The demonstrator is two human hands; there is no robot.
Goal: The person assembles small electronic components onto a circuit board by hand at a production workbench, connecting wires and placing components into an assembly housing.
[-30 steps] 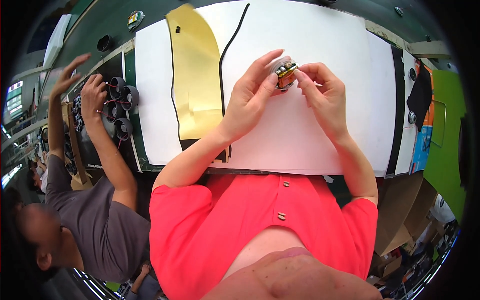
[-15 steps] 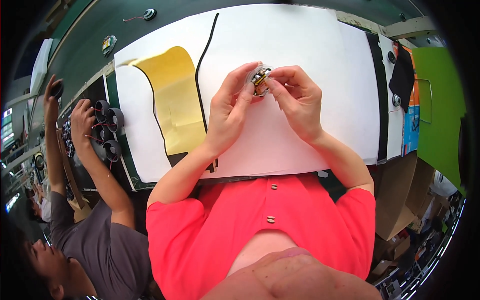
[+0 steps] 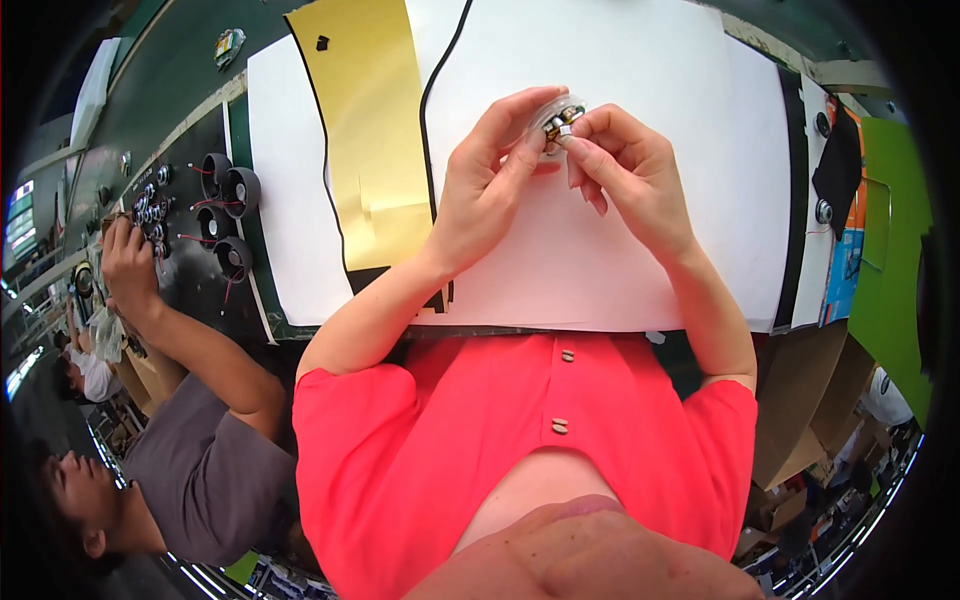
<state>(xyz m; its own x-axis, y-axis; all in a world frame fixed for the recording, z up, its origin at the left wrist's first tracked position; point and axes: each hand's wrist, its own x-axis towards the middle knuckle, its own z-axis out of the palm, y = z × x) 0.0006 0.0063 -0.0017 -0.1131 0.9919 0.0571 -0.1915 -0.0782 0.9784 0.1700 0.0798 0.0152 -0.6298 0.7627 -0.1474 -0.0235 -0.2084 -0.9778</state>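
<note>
A small round electronic assembly (image 3: 560,120) in a clear plastic shell is held up over the white sheet (image 3: 600,270). My left hand (image 3: 485,185) grips the shell from the left, its thumb on the near side and its fingers curled behind. From the right, my right hand (image 3: 640,180) pinches a small whitish part at the assembly's near edge between thumb and forefinger. Its other fingers are curled below. Metallic and yellowish parts show inside the shell, but my fingertips cover some of them.
Left of my hands lies a yellow sheet (image 3: 375,150) with black edging and a small black piece (image 3: 322,43). Black round cups (image 3: 240,192) with red wires stand farther left, near a co-worker's hand (image 3: 130,265). A green panel (image 3: 890,230) borders the right side.
The view has shifted, so the table sits higher and farther right. My right fingers have shifted slightly on the assembly. The co-worker's hand has moved left, away from the black cups.
</note>
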